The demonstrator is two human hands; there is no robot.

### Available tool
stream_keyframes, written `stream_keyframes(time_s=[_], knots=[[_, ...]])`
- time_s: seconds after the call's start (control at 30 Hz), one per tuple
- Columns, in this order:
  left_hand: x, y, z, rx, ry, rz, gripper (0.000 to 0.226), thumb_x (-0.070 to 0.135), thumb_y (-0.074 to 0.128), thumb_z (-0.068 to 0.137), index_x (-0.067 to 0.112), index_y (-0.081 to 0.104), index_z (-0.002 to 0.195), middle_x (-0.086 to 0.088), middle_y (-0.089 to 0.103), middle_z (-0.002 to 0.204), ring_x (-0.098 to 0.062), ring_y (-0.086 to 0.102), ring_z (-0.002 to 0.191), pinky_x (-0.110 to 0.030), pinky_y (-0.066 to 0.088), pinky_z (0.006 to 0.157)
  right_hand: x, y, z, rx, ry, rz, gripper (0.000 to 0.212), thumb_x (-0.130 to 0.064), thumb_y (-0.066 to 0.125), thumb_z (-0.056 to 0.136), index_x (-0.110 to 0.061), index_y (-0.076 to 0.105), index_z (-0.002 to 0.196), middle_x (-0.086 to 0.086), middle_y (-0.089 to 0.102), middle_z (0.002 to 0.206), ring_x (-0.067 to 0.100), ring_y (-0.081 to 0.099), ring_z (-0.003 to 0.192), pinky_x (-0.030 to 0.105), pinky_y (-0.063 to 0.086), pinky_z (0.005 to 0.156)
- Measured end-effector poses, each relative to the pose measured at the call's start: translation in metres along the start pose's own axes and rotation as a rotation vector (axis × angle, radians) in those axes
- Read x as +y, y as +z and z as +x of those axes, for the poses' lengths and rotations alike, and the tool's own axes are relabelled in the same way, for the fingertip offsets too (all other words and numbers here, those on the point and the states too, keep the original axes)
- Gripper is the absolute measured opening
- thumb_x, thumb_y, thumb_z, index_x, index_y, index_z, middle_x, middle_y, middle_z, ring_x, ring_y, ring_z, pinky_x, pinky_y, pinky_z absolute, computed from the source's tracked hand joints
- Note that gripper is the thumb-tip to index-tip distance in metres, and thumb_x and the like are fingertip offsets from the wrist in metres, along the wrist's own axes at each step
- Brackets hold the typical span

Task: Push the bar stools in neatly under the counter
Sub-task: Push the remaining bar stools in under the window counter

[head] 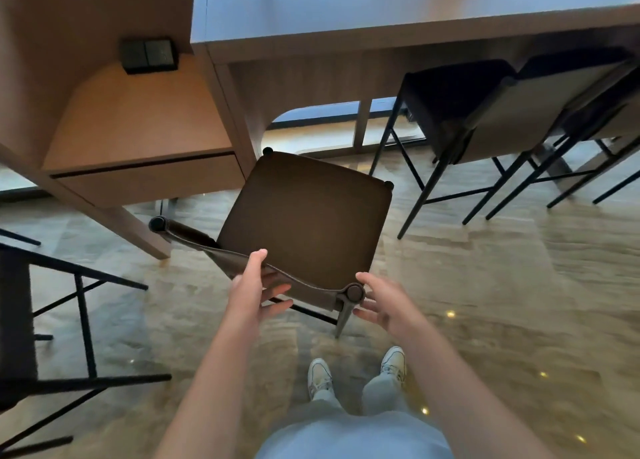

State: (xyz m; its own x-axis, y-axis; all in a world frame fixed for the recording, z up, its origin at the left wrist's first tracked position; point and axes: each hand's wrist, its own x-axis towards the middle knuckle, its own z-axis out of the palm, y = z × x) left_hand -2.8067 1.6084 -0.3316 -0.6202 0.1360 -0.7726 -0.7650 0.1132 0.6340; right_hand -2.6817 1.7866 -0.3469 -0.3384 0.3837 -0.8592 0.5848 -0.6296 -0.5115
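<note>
The brown stool [304,223] stands skewed on the floor, only its far corner under the counter [381,39]. Left hand [252,285] rests with spread fingers on the backrest rail; right hand [381,303] hovers open beside the corner post — neither grips. Next move, likely: square the stool, then push forward. The stools at right [485,112] sit tucked. No containers visible.

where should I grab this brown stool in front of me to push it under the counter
Probably take the low backrest rail of the brown square-seated stool from the near side, one grip at each end. It faces you, opposite the wooden counter, where the left hand and right hand are.
</note>
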Motion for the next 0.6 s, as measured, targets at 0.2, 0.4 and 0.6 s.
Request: stream_keyframes(time_s=[0.2, 0.4, 0.6], knots=[[0.004, 0.002, 0.011, -0.043, -0.047, 0.002, 0.038, 0.029, 0.065, 0.088, 0.006, 0.064, 0.117, -0.018, 0.073, 0.112, -0.031, 0.075, 0.094, -0.043, 0.062, 0.064, 0.006, 0.006, -0.010, -0.078, 0.204, 0.410, 0.027, -0.011, 0.070, 0.092, -0.001, 0.050, 0.107, 0.030, 0.053, 0.104, 0.043, 0.065, 0.104, 0.053, 0.061, 0.078], [0.005, 0.007, 0.010, -0.117, -0.053, -0.093, 0.016, 0.014, 0.053, 0.092, 0.003, 0.062, 0.098, -0.019, 0.072, 0.088, -0.032, 0.073, 0.078, -0.044, 0.063, 0.068, 0.007, 0.012, -0.002, -0.096, 0.213, 0.622, 0.044, -0.001, 0.070, 0.089, 0.009, 0.050, 0.127, 0.036, 0.054, 0.125, 0.047, 0.062, 0.112, 0.052, 0.057, 0.089], [0.002, 0.019, 0.005, -0.135, -0.031, -0.207, 0.013, -0.005, 0.043, 0.091, -0.006, 0.056, 0.087, -0.023, 0.067, 0.079, -0.038, 0.068, 0.082, -0.040, 0.063, 0.058, -0.004, 0.004, 0.008, -0.056, 0.166, 0.553, 0.013, 0.005, 0.066, 0.086, 0.004, 0.056, 0.093, 0.030, 0.059, 0.113, 0.041, 0.063, 0.113, 0.049, 0.059, 0.087]])
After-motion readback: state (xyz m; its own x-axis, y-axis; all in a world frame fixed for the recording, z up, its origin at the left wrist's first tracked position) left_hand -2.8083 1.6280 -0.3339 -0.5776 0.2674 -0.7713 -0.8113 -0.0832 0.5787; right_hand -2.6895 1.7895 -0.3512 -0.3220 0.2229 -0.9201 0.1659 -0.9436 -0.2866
